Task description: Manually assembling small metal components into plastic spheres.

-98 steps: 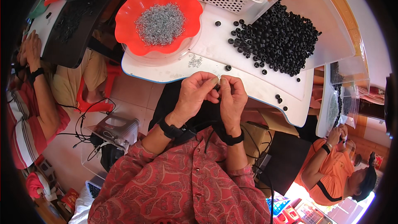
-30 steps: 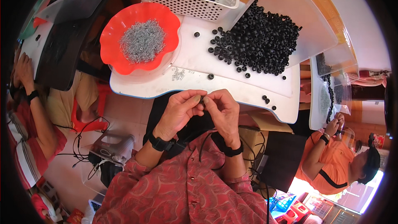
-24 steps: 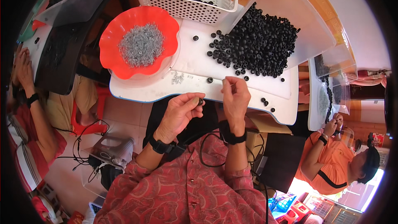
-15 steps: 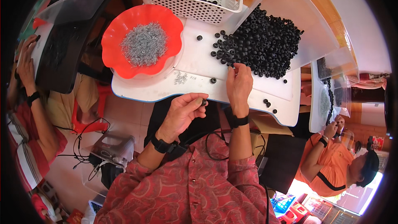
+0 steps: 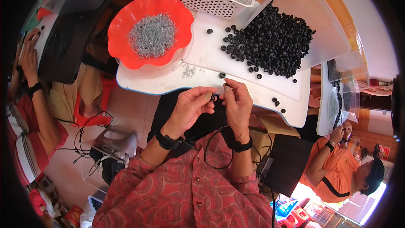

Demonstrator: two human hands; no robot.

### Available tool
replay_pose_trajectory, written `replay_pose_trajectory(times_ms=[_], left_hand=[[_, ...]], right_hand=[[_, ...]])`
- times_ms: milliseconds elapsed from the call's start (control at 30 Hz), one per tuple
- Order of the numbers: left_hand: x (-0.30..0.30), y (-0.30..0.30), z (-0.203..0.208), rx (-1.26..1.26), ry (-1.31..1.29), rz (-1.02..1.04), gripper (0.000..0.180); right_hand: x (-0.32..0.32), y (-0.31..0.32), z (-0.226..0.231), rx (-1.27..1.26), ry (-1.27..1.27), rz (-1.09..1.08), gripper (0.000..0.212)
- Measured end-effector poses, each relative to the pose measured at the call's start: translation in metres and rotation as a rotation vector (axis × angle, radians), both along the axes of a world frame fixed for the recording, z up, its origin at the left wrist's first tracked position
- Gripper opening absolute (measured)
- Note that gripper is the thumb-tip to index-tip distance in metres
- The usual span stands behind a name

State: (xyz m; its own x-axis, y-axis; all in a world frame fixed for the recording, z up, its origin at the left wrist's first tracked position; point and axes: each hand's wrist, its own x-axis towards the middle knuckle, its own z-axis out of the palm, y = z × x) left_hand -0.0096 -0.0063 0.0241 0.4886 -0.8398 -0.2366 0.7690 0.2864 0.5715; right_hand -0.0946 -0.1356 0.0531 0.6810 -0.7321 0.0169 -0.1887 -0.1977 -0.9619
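Note:
My left hand [image 5: 185, 112] is pinched on a small black ring-shaped part [image 5: 213, 97] just off the table's front edge. Close beside it, my right hand [image 5: 238, 107] grips another small black part [image 5: 227, 85] between thumb and fingertips. The two hands nearly meet, fingertips facing each other. Beyond them lies a big heap of black ring-shaped parts [image 5: 276, 44] on the white table [image 5: 202, 59]. One loose black part [image 5: 222, 75] rests just past my right fingertips. A red wavy-rimmed bowl [image 5: 119, 25] at the left holds many tiny clear pieces [image 5: 152, 36].
A white perforated basket [image 5: 206, 6] with black parts stands at the back. A clear plastic bin [image 5: 325, 38] lies tipped behind the heap. A few clear pieces [image 5: 188, 71] and loose black parts [image 5: 276, 101] lie near the front edge. Other people work at tables on both sides.
My right hand has drawn back from the heap's near edge toward my left hand, bringing a black part. The left hand keeps its part. The view has shifted slightly.

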Motion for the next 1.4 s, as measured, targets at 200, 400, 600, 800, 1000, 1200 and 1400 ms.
replay_pose_trajectory(times_ms=[200,400,600,800,1000,1200,1400], left_hand=[[-0.005,-0.002,0.003,-0.021,-0.017,0.021,0.030],[-0.011,0.000,0.004,-0.002,-0.062,0.013,0.030],[-0.014,0.000,0.002,-0.027,-0.069,0.007,0.029],[-0.014,0.001,0.004,-0.013,-0.066,0.012,0.029],[-0.013,0.004,0.004,-0.009,-0.059,0.017,0.029],[-0.011,0.005,0.005,-0.019,-0.051,0.022,0.027],[-0.009,0.005,0.003,-0.011,-0.058,0.017,0.027]], right_hand=[[-0.011,0.016,0.007,-0.048,-0.028,0.028,0.016],[-0.018,0.019,0.013,-0.002,-0.006,0.002,0.015],[-0.019,0.021,0.012,-0.116,-0.058,0.001,0.016],[-0.019,0.021,0.006,0.039,-0.105,-0.030,0.017],[-0.018,0.021,0.011,0.263,-0.089,-0.031,0.020],[-0.017,0.021,0.010,0.296,-0.100,-0.013,0.021],[-0.017,0.019,0.007,0.305,-0.105,-0.015,0.020]])
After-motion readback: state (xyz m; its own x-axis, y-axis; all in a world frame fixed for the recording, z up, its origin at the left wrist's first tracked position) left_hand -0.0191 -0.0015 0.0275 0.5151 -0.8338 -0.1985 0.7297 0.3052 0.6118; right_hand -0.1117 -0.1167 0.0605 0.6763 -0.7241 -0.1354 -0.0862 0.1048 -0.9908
